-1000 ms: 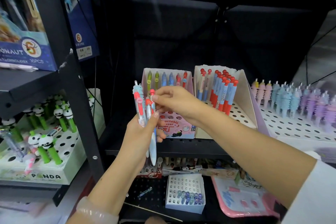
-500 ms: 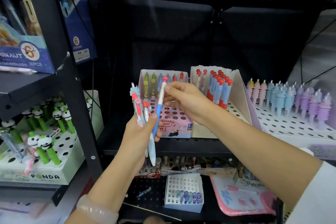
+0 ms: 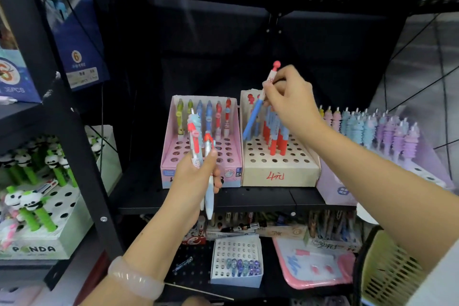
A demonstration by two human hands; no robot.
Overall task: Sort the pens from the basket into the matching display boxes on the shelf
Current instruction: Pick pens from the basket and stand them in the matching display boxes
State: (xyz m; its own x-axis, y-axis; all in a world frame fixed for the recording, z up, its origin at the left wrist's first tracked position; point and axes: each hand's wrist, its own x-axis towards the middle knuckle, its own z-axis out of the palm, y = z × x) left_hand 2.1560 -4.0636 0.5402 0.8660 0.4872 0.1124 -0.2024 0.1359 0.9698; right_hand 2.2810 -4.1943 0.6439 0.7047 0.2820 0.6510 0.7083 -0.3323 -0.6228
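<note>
**A:** Where are you in the sort?

**B:** Part way, I'd say. My right hand [image 3: 289, 97] is up over the beige display box [image 3: 279, 174], fingers pinched on a blue pen with a red knob [image 3: 258, 109], tilted, its lower tip close to the holes on the box's left side. It isn't seated yet. A cluster of matching red-and-blue pens [image 3: 274, 134] already stands in that box.

**A:** And the other hand?

**B:** My left hand [image 3: 196, 179] is raised in front of the pink display box [image 3: 201, 156], fingers wrapped round a bunch of pens [image 3: 201, 146], roughly 3, held upright with the tips poking out below my palm. Those remain to be placed.

**A:** Is the pink box filling?

**B:** 1 back row of 6 pens [image 3: 203, 117]; the holes in front are bare.

**A:** The basket?

**B:** A yellow basket [image 3: 390, 271] sits at my lower right. I can't tell what's left inside.
</note>
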